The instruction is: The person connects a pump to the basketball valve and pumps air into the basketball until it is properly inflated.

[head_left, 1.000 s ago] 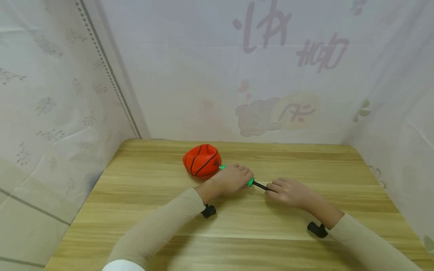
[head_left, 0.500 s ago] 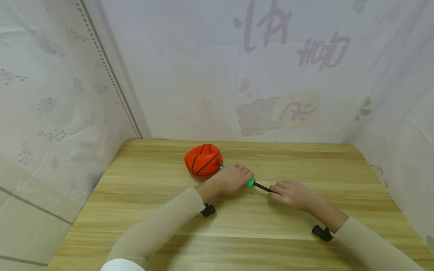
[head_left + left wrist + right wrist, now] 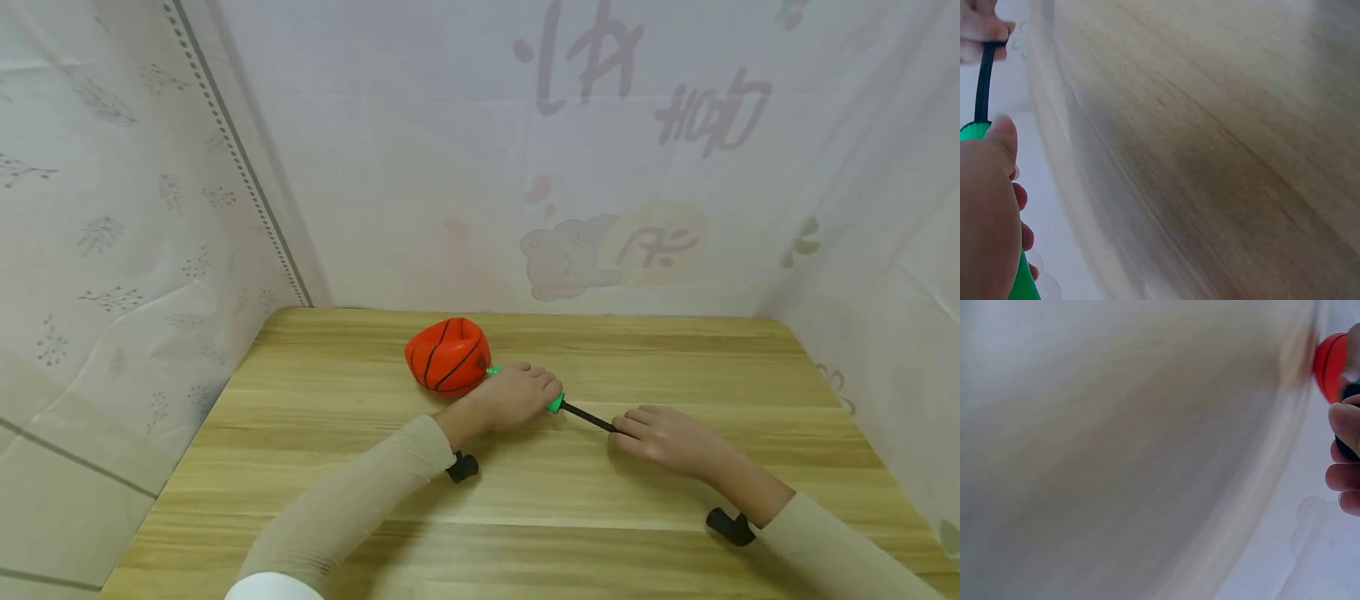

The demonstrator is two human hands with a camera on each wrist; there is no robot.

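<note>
A partly deflated orange-red toy basketball [image 3: 447,357] with black lines sits toward the back of the table, a dent in its top. At its right side is the tip of a green hand pump [image 3: 555,403]. My left hand [image 3: 516,395] grips the pump's green barrel, its fingers wrapped round it in the left wrist view. From the barrel's right end runs a black rod [image 3: 588,417]. My right hand [image 3: 660,437] holds the rod's outer end; a black handle [image 3: 1346,437] shows between its thumb and fingers in the right wrist view.
The wood-grain table [image 3: 360,500] ends at a patterned cloth backdrop [image 3: 420,208], with more cloth at both sides. Black camera mounts [image 3: 462,467] hang beneath both wrists, close over the tabletop.
My right hand has moved right and toward me, drawing more of the black rod out of the barrel. My left hand and the ball stay nearly in place.
</note>
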